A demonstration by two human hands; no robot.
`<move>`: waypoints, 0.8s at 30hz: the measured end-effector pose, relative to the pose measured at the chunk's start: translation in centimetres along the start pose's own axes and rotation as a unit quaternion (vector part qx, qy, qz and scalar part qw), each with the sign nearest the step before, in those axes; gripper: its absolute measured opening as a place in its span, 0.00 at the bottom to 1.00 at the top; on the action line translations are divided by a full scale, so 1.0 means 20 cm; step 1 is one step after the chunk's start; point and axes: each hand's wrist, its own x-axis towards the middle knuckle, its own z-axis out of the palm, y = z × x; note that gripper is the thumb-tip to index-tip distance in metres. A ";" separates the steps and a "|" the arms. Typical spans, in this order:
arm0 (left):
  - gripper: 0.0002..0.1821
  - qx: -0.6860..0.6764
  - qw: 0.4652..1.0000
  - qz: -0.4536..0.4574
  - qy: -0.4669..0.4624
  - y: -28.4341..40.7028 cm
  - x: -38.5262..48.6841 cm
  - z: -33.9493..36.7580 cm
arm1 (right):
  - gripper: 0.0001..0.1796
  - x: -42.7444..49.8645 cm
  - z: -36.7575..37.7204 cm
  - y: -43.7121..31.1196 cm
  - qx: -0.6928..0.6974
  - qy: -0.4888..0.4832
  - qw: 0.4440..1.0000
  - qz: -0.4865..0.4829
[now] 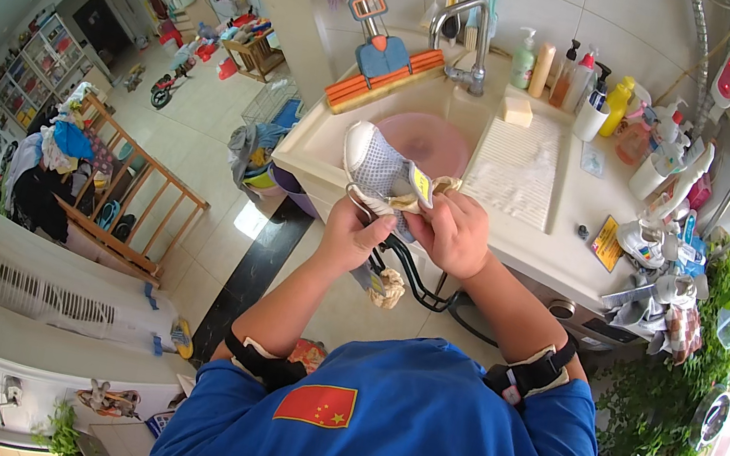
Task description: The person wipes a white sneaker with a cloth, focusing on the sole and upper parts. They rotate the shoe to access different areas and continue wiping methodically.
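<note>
A small grey mesh shoe (pixel 380 161) with a white toe cap is held in front of the sink, its toe pointing up and away from me. My left hand (pixel 356 234) grips its near side, beside a curved metal hook (pixel 358 202). The fingers of my right hand (pixel 453 233) pinch the shoe's opening, close to a yellow-marked flap (pixel 422 185). Dark green wire loops (pixel 424 290) hang below my hands, their full shape partly hidden. Next to them dangles a crumpled beige piece (pixel 388 289), which I cannot identify for certain.
Behind the shoe, a pink basin (pixel 417 138) sits in the sink (pixel 311 138). An orange sponge mop (pixel 384 77) leans across its left rim, near the faucet (pixel 476 75). Soap (pixel 517 112) rests above the ribbed washboard (pixel 514 170). Bottles (pixel 524 62) and white shoes (pixel 644 242) stand rightward.
</note>
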 end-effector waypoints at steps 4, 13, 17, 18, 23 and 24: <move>0.22 0.012 1.000 -0.013 -0.005 0.00 0.00 -0.03 | 0.17 0.02 -0.06 0.00 0.076 -0.007 0.997 0.028; 0.25 -0.002 1.000 -0.004 -0.010 0.02 -0.02 -0.07 | 0.13 0.04 -0.15 -0.02 0.334 -0.093 0.742 0.574; 0.28 -0.012 1.000 0.019 -0.018 0.01 -0.01 -0.05 | 0.15 0.04 -0.16 0.00 0.530 -0.040 0.550 0.644; 0.29 -0.019 0.999 0.020 -0.017 0.02 -0.01 -0.04 | 0.16 0.04 -0.16 0.00 0.561 -0.026 0.517 0.645; 0.33 -0.044 0.998 0.004 -0.039 0.03 -0.02 -0.02 | 0.19 0.01 -0.10 -0.04 0.632 0.000 0.416 0.654; 0.33 -0.045 0.998 -0.003 -0.048 0.03 -0.03 -0.02 | 0.17 0.01 -0.07 -0.04 0.630 0.013 0.412 0.658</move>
